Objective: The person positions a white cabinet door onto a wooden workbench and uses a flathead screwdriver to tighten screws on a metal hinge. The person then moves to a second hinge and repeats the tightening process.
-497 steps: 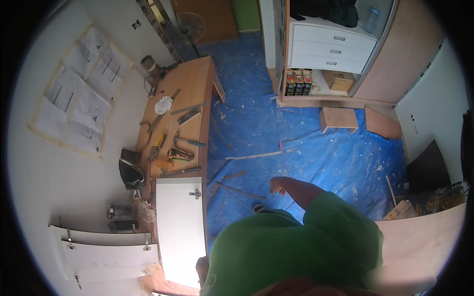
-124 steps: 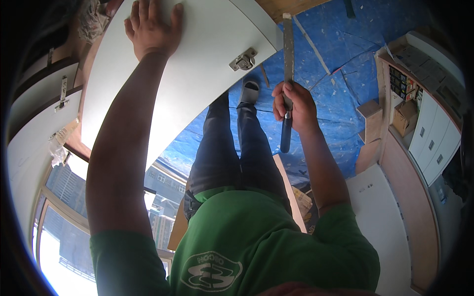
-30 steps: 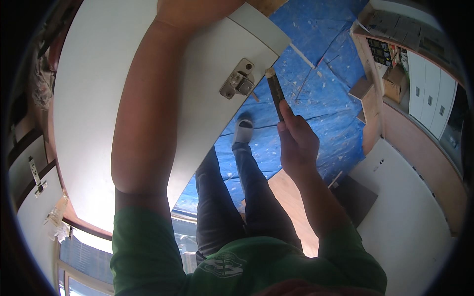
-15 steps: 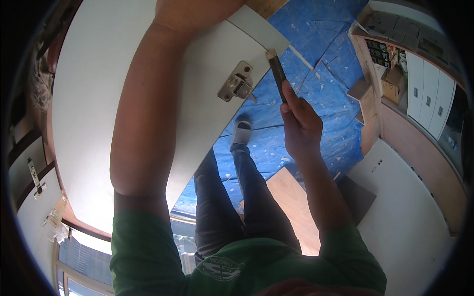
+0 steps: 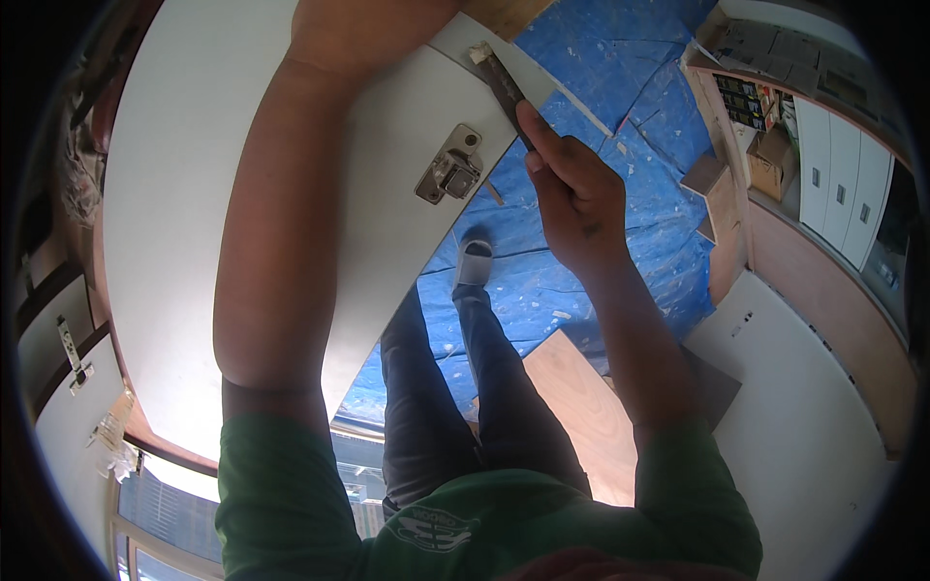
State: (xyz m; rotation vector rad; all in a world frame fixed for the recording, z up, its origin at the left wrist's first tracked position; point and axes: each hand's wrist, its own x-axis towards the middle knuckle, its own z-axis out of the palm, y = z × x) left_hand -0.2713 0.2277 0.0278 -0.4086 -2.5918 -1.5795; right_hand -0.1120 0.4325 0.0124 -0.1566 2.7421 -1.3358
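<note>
A large white panel (image 5: 387, 242), likely a cabinet door, lies under my left forearm, with a metal hinge (image 5: 453, 167) mounted near its right edge. My left hand (image 5: 373, 29) is at the top of the picture over the panel; its fingers are cut off or hidden. My right hand (image 5: 578, 194) grips a dark narrow stick-like tool (image 5: 502, 92), thumb laid along it. The tool's pale, worn tip is over the panel's far right corner, by a thin line near its edge; whether it touches the surface I cannot tell.
A blue sheet (image 5: 581, 232) with white specks covers the floor. Near my legs lies a light wood board (image 5: 581, 407). White drawers (image 5: 838, 194), a cardboard box (image 5: 772, 163) and another white panel (image 5: 785, 387) stand on the right. Hinged doors (image 5: 77, 378) are at the left.
My right hand has moved the tool left and upward, from the panel's edge onto its corner. The panel's edge and hinge have shifted slightly left, as has my left forearm.
</note>
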